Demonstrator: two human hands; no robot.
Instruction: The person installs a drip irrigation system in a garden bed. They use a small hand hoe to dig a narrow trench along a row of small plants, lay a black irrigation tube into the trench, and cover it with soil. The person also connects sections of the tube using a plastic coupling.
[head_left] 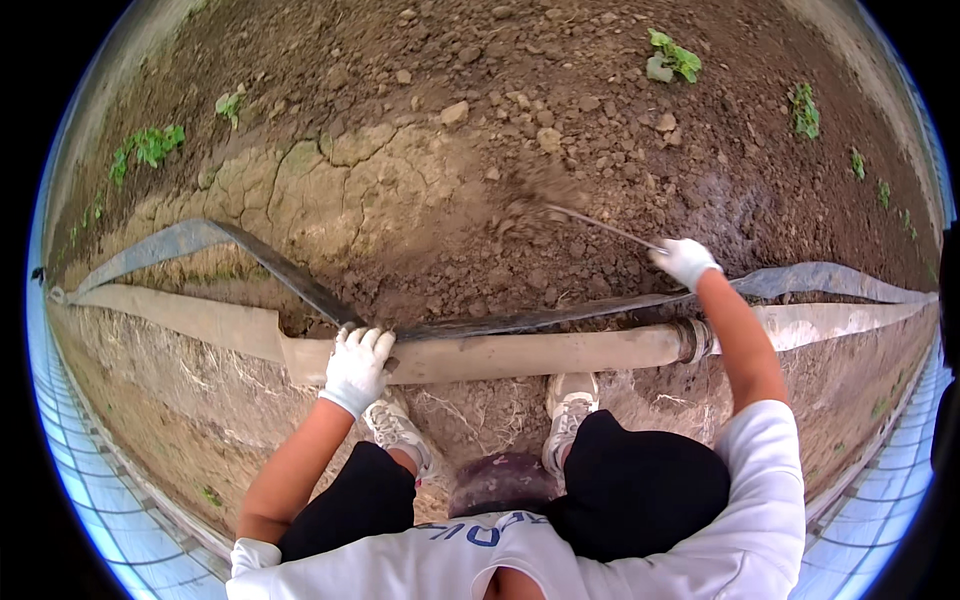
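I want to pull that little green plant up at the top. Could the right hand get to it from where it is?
Probably not. The right hand grips a thin tool just past the hose, and the green plant sits far off across bare clods. Nothing blocks it; it just looks too far.

A cultivated greenhouse plot is indicated: tilled, cloddy soil (560, 110), young seedlings (673, 57) far right, a lay-flat irrigation hose (520, 352) across the ground, translucent ribbed sheeting (80, 470) near left.

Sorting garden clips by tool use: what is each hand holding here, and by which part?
The right hand grips a thin metal rod at its near end, its tip in the soil. The left hand rests on the tan hose, gripping its top.
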